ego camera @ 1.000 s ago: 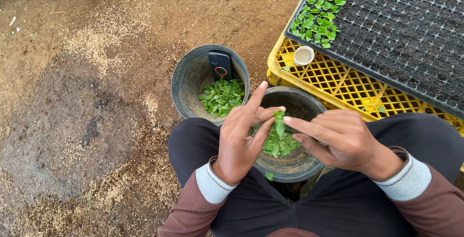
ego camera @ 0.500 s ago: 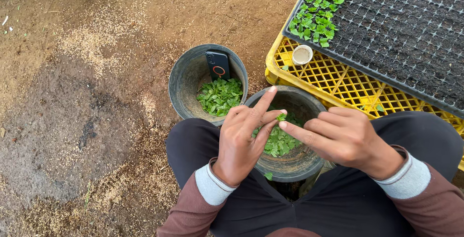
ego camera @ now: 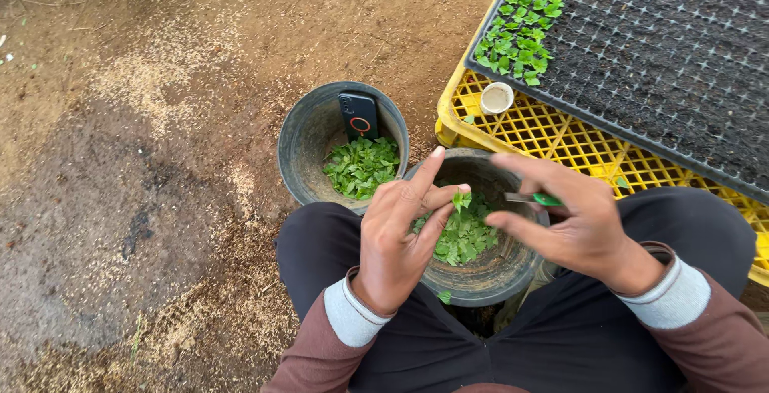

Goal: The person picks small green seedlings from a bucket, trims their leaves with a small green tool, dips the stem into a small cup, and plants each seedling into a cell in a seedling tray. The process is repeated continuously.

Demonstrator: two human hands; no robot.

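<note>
Head view, lower centre: your left hand [ego camera: 396, 237] pinches a seedling [ego camera: 460, 198] over the near bucket [ego camera: 513, 269]; right hand [ego camera: 577, 221] fingers grip a green-handled tool [ego camera: 535, 198], poised to trim.

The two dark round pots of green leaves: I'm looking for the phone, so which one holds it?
The farther dark pot, left of the hands; a black phone leans against its inner wall. The nearer pot holds only leaves.

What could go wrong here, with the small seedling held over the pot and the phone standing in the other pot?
The seedling is pinched only between fingertips of the left hand, so it may be crushed or drop into the near pot. The right hand holds a green-handled tool close to the left fingers, which it might nick. The phone leans on the far pot wall and might slide onto the leaves.
</note>
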